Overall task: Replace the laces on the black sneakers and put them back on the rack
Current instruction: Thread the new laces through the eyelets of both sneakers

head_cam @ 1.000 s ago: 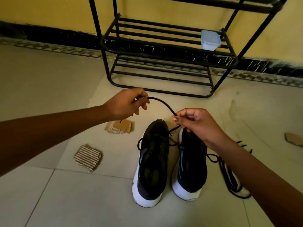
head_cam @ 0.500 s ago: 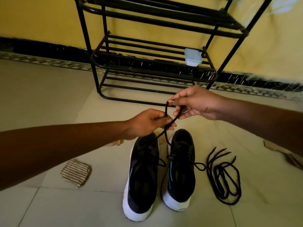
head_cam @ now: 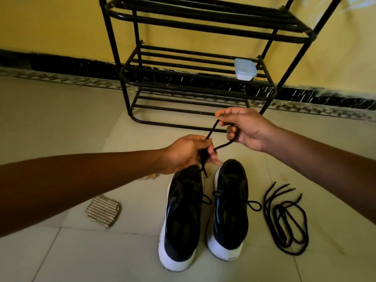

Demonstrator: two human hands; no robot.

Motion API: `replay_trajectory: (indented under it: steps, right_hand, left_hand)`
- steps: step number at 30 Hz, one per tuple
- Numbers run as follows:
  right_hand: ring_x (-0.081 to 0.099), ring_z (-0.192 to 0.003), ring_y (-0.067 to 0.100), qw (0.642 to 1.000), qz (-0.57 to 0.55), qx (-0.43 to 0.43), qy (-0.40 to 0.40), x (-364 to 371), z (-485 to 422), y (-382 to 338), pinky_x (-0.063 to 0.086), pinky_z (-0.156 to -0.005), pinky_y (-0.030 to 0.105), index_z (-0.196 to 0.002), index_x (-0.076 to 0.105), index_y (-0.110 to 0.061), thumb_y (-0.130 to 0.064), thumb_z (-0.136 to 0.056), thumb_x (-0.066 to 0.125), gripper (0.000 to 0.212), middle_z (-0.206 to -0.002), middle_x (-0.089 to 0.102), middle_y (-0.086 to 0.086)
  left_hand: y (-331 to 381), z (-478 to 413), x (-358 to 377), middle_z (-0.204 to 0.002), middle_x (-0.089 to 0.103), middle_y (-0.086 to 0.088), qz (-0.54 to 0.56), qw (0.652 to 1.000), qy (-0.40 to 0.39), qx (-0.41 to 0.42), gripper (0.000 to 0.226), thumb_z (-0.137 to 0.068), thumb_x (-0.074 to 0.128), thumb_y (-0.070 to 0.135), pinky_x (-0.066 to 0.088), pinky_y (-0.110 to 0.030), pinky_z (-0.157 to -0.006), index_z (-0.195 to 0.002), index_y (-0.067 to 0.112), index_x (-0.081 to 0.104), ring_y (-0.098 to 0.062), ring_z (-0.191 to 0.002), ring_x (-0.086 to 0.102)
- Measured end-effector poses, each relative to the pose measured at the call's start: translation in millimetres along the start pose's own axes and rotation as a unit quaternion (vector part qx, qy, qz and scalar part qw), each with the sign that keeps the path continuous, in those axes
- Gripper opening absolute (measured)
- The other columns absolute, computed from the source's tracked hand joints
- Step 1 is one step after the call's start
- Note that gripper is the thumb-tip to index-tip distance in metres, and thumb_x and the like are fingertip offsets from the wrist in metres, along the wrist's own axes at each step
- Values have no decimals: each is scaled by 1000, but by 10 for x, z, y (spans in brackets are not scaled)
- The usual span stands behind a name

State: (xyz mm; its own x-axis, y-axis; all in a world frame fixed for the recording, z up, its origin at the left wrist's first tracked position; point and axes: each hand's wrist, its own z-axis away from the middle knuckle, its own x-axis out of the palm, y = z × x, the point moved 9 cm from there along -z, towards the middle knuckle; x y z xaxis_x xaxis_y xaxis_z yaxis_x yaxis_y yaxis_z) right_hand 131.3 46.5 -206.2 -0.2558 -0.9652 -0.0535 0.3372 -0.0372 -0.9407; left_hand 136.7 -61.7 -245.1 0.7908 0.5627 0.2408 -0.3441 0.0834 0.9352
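Risk, rack: the rack is standing at the far edge of the floor, against the wall. Its shelves are open bars, so a sneaker going in crooked is likely to tip into a gap. A lidded container is occupying the right end of the middle shelf and narrowing the room there.
Risk, sneakers: the left sneaker and the right sneaker are both showing lace loops at the throat. Whether these are old or new laces cannot be told, so a mix-up is possible.
Risk, loose laces: the loose laces are lying coiled on the floor just right of the right sneaker. Their strands are crossing, so a careless pull is likely to knot them.
Risk, held lace: the held lace is running slack between both hands. Uneven tension could be enough to slip it out of a pinch.
Position, sneakers: both are standing side by side, toes toward the far floor edge, below the hands and apart from them.
Position, left hand: the left hand is gripping the held lace in curled fingers just above the left sneaker's toe. One lace end is dangling beneath it.
Position, right hand: the right hand is pinching the same lace between thumb and forefinger, beyond the right sneaker's toe, toward the rack.
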Motion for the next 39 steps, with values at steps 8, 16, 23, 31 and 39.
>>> replay_trajectory:
  steps: [8, 16, 23, 31, 39]
  right_hand:
    - [54, -66, 8, 896, 430, -108, -6, -340, 89, -32, 40, -54, 13, -95, 68, -14, -2, -73, 76, 26, -77, 61, 0]
    - [66, -79, 11, 993, 42, -8, 108, -661, 12, 249, 54, -80, 27, -88, 64, -14, -11, -87, 63, 3, -87, 69, 3]
    - [33, -35, 4, 981, -126, 49, 135, -580, 29, 523, 32, -34, 16, -83, 62, -13, -18, -90, 61, 9, -52, 36, -4]
    - [53, -59, 4, 854, 439, -231, 156, -883, 183, 28, 45, -60, 23, -85, 72, -7, -25, -79, 74, 19, -68, 64, -3]
    - [25, -30, 4, 970, -187, 112, 110, -850, 160, 506, 24, -31, 13, -66, 45, -17, -55, -88, 50, 45, -38, 27, -9]
  left_hand:
    - [33, -13, -308, -64, 45, -2, -109, 991, 74, -8, 35, -103, 27, 20, 29, -16, -44, -75, 12, 47, -6, -43, 36]
    - [-112, -56, -469, -63, 48, -3, -80, 988, 128, -33, 34, -104, 25, 22, 32, -17, -43, -81, 13, 49, -8, -46, 38]
    - [-254, -63, -419, -56, 44, -1, -70, 988, 132, -47, 33, -103, 26, 21, 27, -18, -42, -82, 12, 50, -6, -40, 35]
    - [-393, 80, -497, -57, 41, 5, -179, 980, 45, -67, 32, -101, 34, 18, 29, -15, -44, -93, 8, 64, -4, -47, 34]
    - [-301, 46, -409, -61, 38, 3, -187, 981, 12, -53, 32, -101, 34, 19, 33, -15, -50, -89, 11, 62, -4, -51, 36]
